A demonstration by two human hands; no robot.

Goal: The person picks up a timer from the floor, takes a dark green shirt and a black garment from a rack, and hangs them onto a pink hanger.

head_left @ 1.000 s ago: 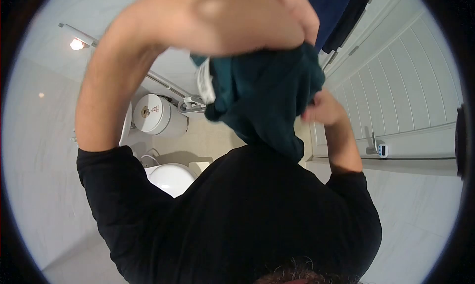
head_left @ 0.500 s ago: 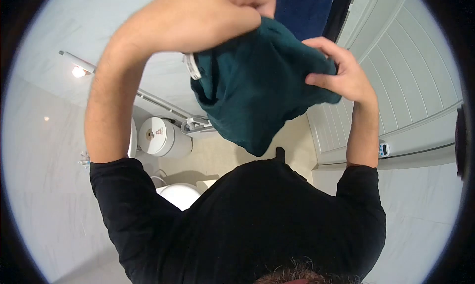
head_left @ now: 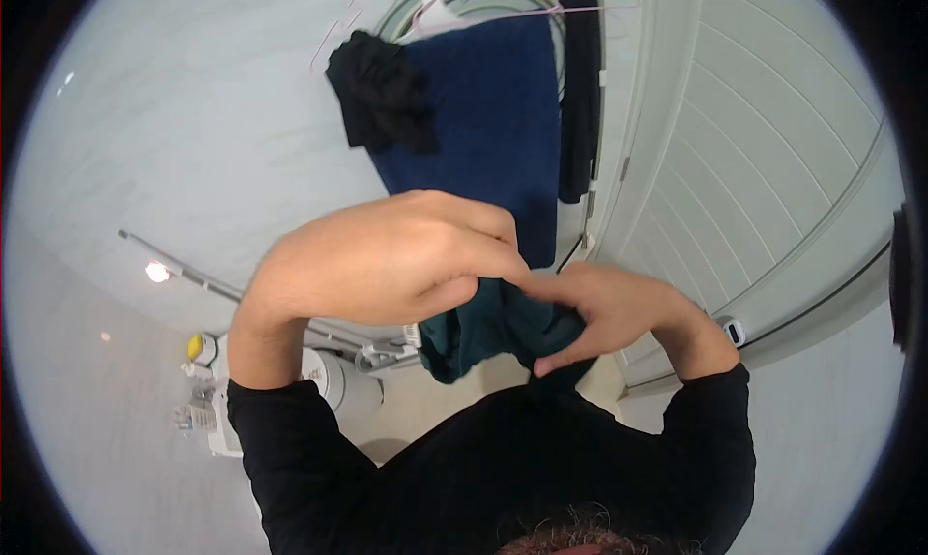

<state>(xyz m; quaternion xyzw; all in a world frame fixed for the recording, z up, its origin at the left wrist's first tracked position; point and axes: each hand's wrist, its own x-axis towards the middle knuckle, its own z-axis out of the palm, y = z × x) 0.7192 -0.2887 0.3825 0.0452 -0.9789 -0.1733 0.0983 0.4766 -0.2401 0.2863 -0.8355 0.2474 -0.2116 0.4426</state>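
Fingers (head_left: 483,253) curled, creased green cloth (head_left: 483,331), grooved door (head_left: 773,130)

Pale, faintly veined walls (head_left: 193,130) surround the room. A white grooved door (head_left: 773,139) stands on the right. Beige floor (head_left: 416,405) shows near the centre, beside a white round bin (head_left: 353,386). A grey rail (head_left: 217,286) slants across the left, close to a bright glare (head_left: 157,272); dark blue cloth (head_left: 493,101) hangs at the far side.
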